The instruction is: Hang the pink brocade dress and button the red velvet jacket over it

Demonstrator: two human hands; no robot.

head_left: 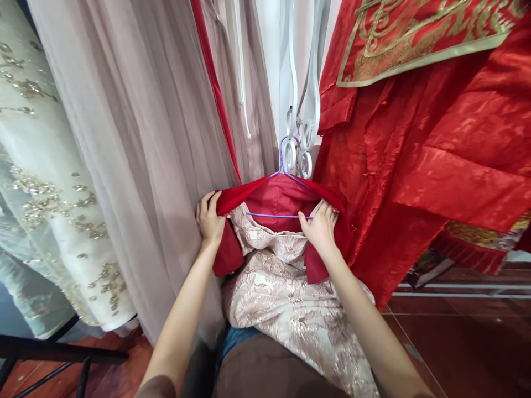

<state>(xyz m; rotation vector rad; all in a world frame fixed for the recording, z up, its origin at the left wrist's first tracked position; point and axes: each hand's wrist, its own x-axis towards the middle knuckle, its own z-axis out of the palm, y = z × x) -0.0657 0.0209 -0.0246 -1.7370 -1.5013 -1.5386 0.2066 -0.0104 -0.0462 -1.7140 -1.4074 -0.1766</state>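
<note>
A cream brocade garment [286, 309] with a dark red lining and collar [282, 199] hangs on a purple wire hanger [286, 166]. The hanger's hook rests on a white scrolled metal rack [305, 116]. My left hand [209, 218] grips the red collar at the garment's left shoulder, fingers curled round the fabric. At the right shoulder my right hand [320, 226] pinches the cream and red edge close to the hanger's bar. The garment drapes down over my lap.
Pale pink sheer gowns [157, 138] hang at the left, beside a white beaded dress [45, 210]. A bright red satin robe with gold embroidery [431, 138] hangs at the right. Dark red floor tiles [456, 342] lie below, and a black metal stand base [53, 354] sits lower left.
</note>
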